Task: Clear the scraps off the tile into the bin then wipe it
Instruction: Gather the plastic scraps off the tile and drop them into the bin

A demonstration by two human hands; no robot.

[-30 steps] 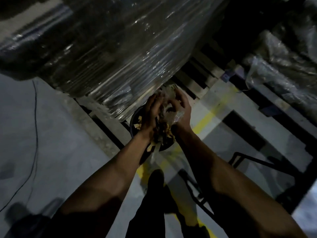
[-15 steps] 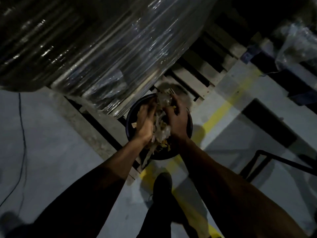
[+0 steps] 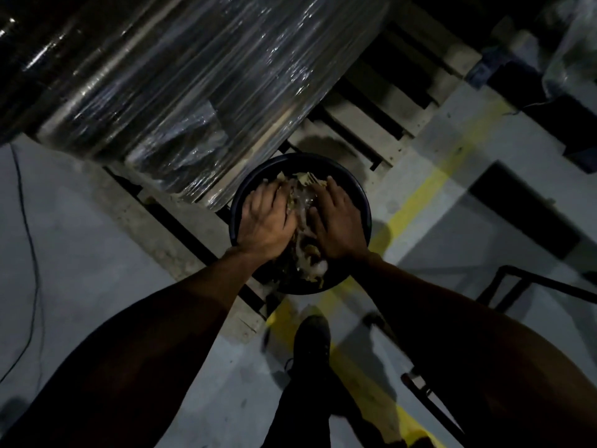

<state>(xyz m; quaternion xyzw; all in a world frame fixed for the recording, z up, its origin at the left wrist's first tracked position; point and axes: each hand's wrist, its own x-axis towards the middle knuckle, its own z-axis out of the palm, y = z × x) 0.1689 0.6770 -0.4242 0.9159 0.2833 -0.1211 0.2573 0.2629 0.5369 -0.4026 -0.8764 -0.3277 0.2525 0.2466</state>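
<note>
**Palms and bin floor out of sight**

Left hand (image 3: 263, 221) and right hand (image 3: 337, 223) cover most of the scraps (image 3: 302, 205), fingertips buried. The bin (image 3: 361, 195) shows only its rim; its 6 o'clock edge melts into shadow. Both arms run off the bottom edge.

The bin (image 3: 363, 202) at centre frame is black; the scraps (image 3: 302, 202) in it are tan, yellowish and pale whitish; the floor (image 3: 80, 253) is grey, crossed by a yellow stripe (image 3: 420, 195) at right; the shoe (image 3: 311, 342) at lower centre is black.
</note>
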